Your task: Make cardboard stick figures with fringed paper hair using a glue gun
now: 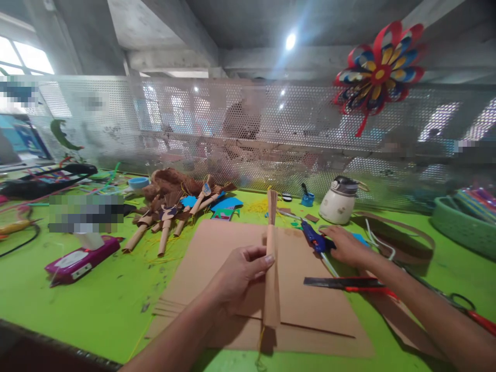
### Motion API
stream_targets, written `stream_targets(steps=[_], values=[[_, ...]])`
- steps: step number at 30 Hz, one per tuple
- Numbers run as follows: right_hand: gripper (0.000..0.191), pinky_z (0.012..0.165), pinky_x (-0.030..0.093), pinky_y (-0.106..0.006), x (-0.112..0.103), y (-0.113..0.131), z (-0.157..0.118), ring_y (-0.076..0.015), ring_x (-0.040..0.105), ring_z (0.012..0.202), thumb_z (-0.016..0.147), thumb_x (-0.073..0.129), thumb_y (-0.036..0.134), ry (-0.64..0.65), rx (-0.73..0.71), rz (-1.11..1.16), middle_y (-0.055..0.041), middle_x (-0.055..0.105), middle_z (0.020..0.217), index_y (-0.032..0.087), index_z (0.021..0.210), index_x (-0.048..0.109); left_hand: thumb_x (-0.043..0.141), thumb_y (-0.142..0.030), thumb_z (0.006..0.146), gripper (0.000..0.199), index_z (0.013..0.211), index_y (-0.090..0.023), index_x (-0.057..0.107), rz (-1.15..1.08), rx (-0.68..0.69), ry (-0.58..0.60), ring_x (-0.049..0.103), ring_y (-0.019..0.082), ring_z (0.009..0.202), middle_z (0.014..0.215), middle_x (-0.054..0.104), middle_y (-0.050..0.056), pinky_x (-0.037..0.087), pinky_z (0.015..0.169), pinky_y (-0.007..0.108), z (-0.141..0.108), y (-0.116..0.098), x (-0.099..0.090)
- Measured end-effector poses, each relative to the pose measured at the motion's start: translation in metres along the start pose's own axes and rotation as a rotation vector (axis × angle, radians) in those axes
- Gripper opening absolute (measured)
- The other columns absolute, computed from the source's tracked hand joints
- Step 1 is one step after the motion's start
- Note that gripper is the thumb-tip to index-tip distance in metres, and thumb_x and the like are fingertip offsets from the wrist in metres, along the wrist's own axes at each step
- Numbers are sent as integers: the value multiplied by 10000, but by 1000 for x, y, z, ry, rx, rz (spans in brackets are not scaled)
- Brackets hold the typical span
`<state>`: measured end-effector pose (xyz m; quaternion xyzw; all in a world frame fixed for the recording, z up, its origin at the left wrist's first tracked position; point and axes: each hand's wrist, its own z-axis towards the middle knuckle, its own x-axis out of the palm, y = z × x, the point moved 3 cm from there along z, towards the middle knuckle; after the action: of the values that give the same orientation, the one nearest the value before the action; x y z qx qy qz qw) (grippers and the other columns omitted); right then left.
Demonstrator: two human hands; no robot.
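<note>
In my left hand (246, 271) is a rolled brown paper tube (271, 279), pinched between thumb and fingers and held upright. Its top end is cut into a fringe, and yellow string hangs from the bottom. The tube is above a stack of brown paper sheets (217, 258). My right hand (346, 245) is closed around the handle of a blue glue gun (312, 235), whose white glue stick sticks out behind; the fingertips are partly hidden. Below that hand lie scissors with red handles and dark blades (333, 282).
Several finished paper-tube figures (165, 232) lie at the left on the green table (127, 305). A purple power strip (83, 261) is nearer me. A white jug (338, 201), a green basket (461, 227) and red-handled scissors (463, 305) are at the right. A perforated screen (194, 119) stands behind.
</note>
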<state>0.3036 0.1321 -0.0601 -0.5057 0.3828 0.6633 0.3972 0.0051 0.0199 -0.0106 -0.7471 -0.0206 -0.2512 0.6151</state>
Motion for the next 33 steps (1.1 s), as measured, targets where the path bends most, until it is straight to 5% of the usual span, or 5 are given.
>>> stream_targets(steps=[10,17,23,27,33], values=[[211,845,403,-333,-19,21,5,-256,551,946,638,654,211,-19,-51,157,-111,627,951,157,842,655,783,-257,615,210,756,-124,703,-2,-20,6,581,122,716,760,677,41,441,692,219,0,-1,2],[274,805,436,-336,-30,11,4,-244,581,891,690,604,268,-119,31,283,-103,645,952,143,931,638,765,-234,646,156,745,-133,698,4,-38,-23,580,99,719,751,669,17,441,661,191,5,3,-3],[385,767,495,-345,-56,0,-1,-230,642,854,775,551,366,-210,153,640,-121,678,950,95,1043,603,771,-228,636,184,772,-125,701,18,-73,-43,570,95,685,771,677,29,437,645,195,10,6,-7],[379,720,528,-335,-73,25,-22,-203,658,792,759,622,460,-192,211,1202,-90,682,914,151,979,624,765,-211,638,166,754,-116,695,35,-92,-27,546,82,633,738,667,25,418,590,182,11,8,-3],[351,715,543,-321,-80,75,-65,-179,656,722,811,571,495,-77,199,1305,-59,671,773,158,872,645,780,-196,614,155,698,-116,678,94,-119,-5,486,52,563,647,612,-12,390,546,165,12,10,4]])
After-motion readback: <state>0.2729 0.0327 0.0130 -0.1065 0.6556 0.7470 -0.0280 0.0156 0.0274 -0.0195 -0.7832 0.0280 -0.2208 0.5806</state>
